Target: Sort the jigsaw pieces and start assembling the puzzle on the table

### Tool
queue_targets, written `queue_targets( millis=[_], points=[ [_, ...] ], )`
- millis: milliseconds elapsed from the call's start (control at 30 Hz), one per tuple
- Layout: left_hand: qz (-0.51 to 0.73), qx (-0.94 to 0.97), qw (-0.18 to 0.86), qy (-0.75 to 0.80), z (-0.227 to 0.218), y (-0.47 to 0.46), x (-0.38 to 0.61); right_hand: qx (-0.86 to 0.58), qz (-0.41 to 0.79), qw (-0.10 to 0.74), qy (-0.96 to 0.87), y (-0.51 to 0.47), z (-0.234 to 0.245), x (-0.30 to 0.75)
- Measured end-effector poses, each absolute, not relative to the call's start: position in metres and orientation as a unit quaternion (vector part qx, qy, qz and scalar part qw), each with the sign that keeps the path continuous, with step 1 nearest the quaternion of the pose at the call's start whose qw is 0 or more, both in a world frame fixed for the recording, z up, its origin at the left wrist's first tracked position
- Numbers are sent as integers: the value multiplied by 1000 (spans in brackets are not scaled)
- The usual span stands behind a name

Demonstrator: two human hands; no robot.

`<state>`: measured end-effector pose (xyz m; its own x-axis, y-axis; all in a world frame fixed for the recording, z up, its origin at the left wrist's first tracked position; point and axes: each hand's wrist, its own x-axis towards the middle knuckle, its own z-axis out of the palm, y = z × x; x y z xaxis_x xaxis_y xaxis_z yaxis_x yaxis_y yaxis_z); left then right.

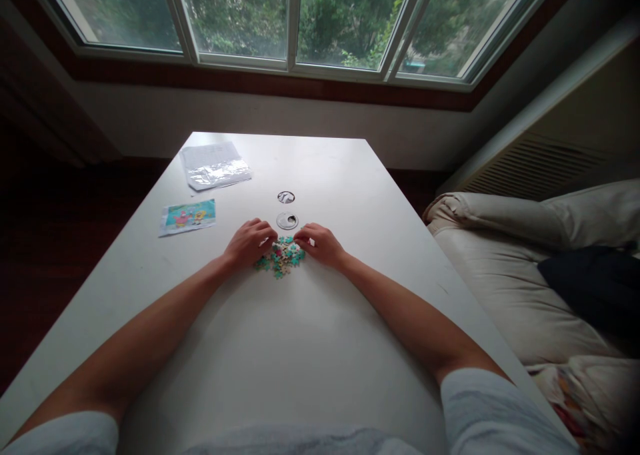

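Note:
A small heap of jigsaw puzzle pieces (281, 258), some teal and some pale, lies loose on the white table (300, 348). My left hand (251, 242) rests at the heap's upper left edge, its fingers bent and closed near the pieces. On the opposite side, my right hand (320, 243) has thumb and fingertips pinched together at the heap's upper right. Whatever is between the fingertips of either hand is too small to make out. Left of the hands lies a printed picture sheet (188, 216) with colourful cartoon figures on a teal ground.
Two round grommets (287, 221) are set in the tabletop just beyond my hands. A clear plastic bag with paper (215, 166) lies at the far left. To the right of the table stands a beige sofa (495, 275) with a dark cloth (590, 288). Windows (295, 22) line the far wall.

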<state>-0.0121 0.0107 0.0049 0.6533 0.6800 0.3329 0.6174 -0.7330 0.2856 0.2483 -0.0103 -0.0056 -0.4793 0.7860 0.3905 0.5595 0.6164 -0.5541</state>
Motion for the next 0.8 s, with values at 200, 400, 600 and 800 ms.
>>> queue_targets(
  millis=[200,400,600,800],
  points=[
    [221,894,61,386,4,11,-12,-447,164,335,-813,-2,-16,249],
    [219,879,44,422,0,12,-11,-461,151,355,-799,5,-21,248],
    [232,861,26,452,-1,13,-12,-457,110,345,-812,8,-22,250],
    [208,906,86,358,4,10,-15,-379,102,330,-859,0,-13,253]
  ],
)
